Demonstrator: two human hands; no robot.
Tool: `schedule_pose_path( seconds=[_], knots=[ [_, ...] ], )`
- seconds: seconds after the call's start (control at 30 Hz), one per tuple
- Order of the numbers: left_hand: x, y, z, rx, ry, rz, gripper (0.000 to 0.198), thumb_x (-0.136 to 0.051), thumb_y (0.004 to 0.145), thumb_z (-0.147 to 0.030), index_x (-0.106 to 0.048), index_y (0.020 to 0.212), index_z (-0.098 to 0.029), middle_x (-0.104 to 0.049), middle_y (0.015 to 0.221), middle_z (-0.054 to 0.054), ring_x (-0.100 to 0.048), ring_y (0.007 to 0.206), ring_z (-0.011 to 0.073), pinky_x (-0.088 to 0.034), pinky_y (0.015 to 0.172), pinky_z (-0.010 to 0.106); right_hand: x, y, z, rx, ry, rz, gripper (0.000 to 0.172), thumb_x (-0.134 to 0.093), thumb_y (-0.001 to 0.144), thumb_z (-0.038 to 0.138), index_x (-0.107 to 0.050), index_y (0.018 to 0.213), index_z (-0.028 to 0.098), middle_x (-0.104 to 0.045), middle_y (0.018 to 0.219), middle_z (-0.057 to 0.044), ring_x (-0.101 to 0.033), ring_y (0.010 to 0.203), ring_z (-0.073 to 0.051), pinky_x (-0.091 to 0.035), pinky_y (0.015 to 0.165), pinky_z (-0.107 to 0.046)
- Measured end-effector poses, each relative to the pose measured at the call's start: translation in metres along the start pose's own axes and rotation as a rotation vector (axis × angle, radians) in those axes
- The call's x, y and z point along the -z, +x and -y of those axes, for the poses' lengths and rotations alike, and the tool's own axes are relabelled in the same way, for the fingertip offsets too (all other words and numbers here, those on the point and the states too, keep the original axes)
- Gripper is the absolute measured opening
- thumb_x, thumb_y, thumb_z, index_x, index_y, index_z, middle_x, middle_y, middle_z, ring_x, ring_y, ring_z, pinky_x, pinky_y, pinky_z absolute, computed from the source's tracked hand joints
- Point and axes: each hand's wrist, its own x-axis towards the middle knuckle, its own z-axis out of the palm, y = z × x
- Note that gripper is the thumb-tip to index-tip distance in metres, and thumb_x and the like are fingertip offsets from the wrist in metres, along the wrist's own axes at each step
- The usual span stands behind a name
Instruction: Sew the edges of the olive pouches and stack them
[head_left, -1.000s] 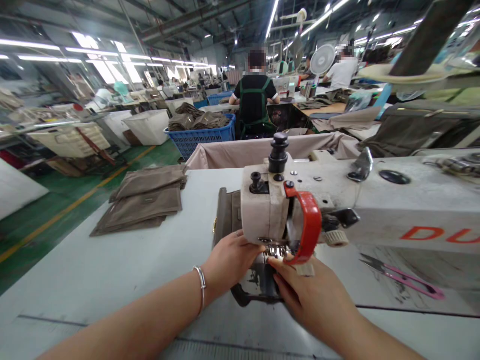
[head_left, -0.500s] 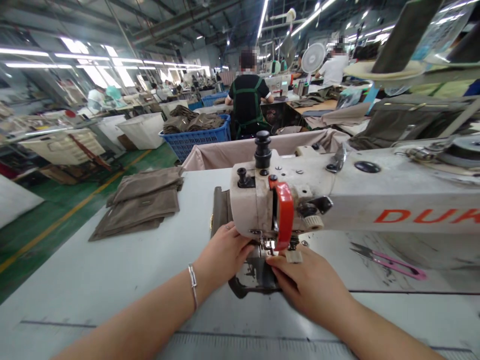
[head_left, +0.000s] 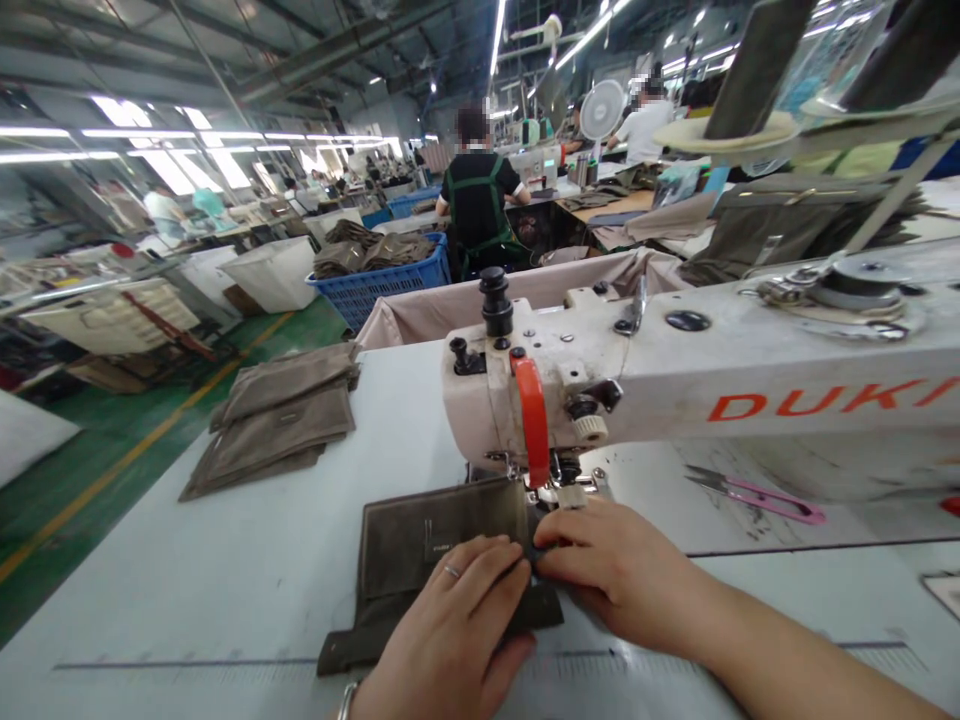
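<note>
A dark brown fabric piece point(head_left: 439, 540), a layered panel with a small label, lies flat on the white sewing table point(head_left: 187, 560) and reaches under the presser foot point(head_left: 561, 496). My left hand point(head_left: 450, 630) rests on its near part, fingers pressing the cloth. My right hand point(head_left: 615, 560) grips the piece's right edge just in front of the foot. The fingertips of both hands nearly meet. Above them stands the cream head of a DUKI sewing machine point(head_left: 525, 400) with a red guard point(head_left: 534, 420). The needle is hidden.
Pink-handled thread snips point(head_left: 757, 497) lie right of the machine. A stack of brown fabric pieces point(head_left: 281, 415) sits on the table's left. Beyond stand a blue basket of brown pieces point(head_left: 375, 290), white bins point(head_left: 270, 275), and a co-worker in a black shirt point(head_left: 476, 200).
The dark brown piece has come from behind the machine head to the front, under my hands. Both hands have moved onto it, and my view has turned slightly.
</note>
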Motion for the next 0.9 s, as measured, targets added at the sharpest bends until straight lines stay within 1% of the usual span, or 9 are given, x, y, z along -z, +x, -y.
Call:
schedule_pose_path(
  seconds=[0.07,0.13,0.27,0.33,0.47,0.6,0.7,0.8,0.9],
  knots=[
    [-0.004,-0.001,0.000,0.001,-0.036,-0.040,0.054,-0.072,0.075,-0.015,-0.050,0.125,-0.015,-0.056,0.126,0.010,-0.051,0.117,0.0277,-0.049,0.100,0.045,0.001,0.000,0.001,-0.003,0.016,-0.014,0.017,-0.055,0.084,0.010,-0.065,0.092,0.021,-0.065,0.099,0.000,-0.056,0.086,-0.016,-0.039,0.075,-0.032],
    [-0.006,-0.001,-0.001,0.030,-0.089,-0.092,0.050,-0.072,0.074,-0.013,-0.052,0.120,-0.017,-0.058,0.122,0.008,-0.054,0.113,0.0261,-0.050,0.099,0.043,0.001,0.000,0.001,-0.002,0.023,-0.018,0.018,-0.054,0.085,0.009,-0.065,0.094,0.021,-0.065,0.099,0.000,-0.056,0.085,-0.016,-0.039,0.074,-0.031],
    [-0.007,-0.003,-0.001,0.106,-0.188,-0.192,0.034,-0.072,0.075,-0.012,-0.056,0.104,-0.019,-0.060,0.115,0.007,-0.057,0.108,0.0241,-0.053,0.095,0.040,0.000,-0.001,-0.001,0.044,-0.001,-0.014,0.023,-0.055,0.085,0.011,-0.063,0.102,0.023,-0.065,0.100,0.000,-0.055,0.083,-0.016,-0.038,0.072,-0.032],
    [-0.008,-0.004,-0.001,0.091,-0.203,-0.212,0.029,-0.071,0.076,-0.012,-0.056,0.100,-0.019,-0.060,0.115,0.007,-0.055,0.111,0.0249,-0.053,0.095,0.040,0.000,0.000,0.000,0.032,-0.026,0.017,0.023,-0.056,0.083,0.012,-0.063,0.101,0.024,-0.064,0.102,0.000,-0.054,0.083,-0.017,-0.038,0.072,-0.033],
    [-0.007,-0.005,0.001,0.020,-0.162,-0.223,0.024,-0.065,0.081,-0.015,-0.056,0.104,-0.017,-0.060,0.119,0.009,-0.050,0.121,0.0271,-0.049,0.100,0.043,0.003,0.001,0.007,-0.032,-0.055,0.094,0.019,-0.056,0.080,0.013,-0.061,0.096,0.022,-0.062,0.104,-0.002,-0.052,0.087,-0.020,-0.039,0.074,-0.035],
    [-0.008,-0.005,-0.002,0.035,-0.139,-0.239,0.016,-0.057,0.089,-0.024,-0.058,0.103,-0.017,-0.061,0.120,0.009,-0.053,0.120,0.0255,-0.051,0.100,0.040,0.003,0.001,0.011,-0.037,-0.021,0.094,0.026,-0.052,0.081,0.011,-0.060,0.104,0.022,-0.061,0.105,-0.003,-0.052,0.092,-0.020,-0.041,0.079,-0.036],
    [-0.012,-0.003,-0.005,-0.055,-0.059,-0.243,0.021,-0.050,0.094,-0.029,-0.060,0.105,-0.015,-0.064,0.117,0.009,-0.057,0.115,0.0239,-0.051,0.100,0.039,0.002,-0.001,0.011,-0.041,-0.038,0.082,0.026,-0.053,0.080,0.011,-0.062,0.102,0.024,-0.062,0.100,-0.002,-0.053,0.088,-0.020,-0.042,0.076,-0.036],
    [-0.017,-0.002,-0.007,-0.142,0.063,-0.220,0.028,-0.048,0.095,-0.033,-0.060,0.110,-0.013,-0.065,0.117,0.008,-0.059,0.112,0.0249,-0.054,0.096,0.038,0.002,-0.003,0.010,-0.034,-0.048,0.009,0.023,-0.048,0.083,0.010,-0.064,0.095,0.023,-0.064,0.097,-0.002,-0.055,0.084,-0.018,-0.043,0.073,-0.035],
    [-0.023,-0.001,-0.006,-0.156,0.130,-0.206,0.032,-0.046,0.096,-0.037,-0.060,0.112,-0.012,-0.065,0.117,0.008,-0.060,0.111,0.0249,-0.057,0.092,0.037,0.003,-0.006,0.010,-0.012,-0.038,-0.036,0.028,-0.045,0.085,0.007,-0.063,0.100,0.021,-0.064,0.108,-0.004,-0.057,0.093,-0.018,-0.045,0.083,-0.036]
  ],
)
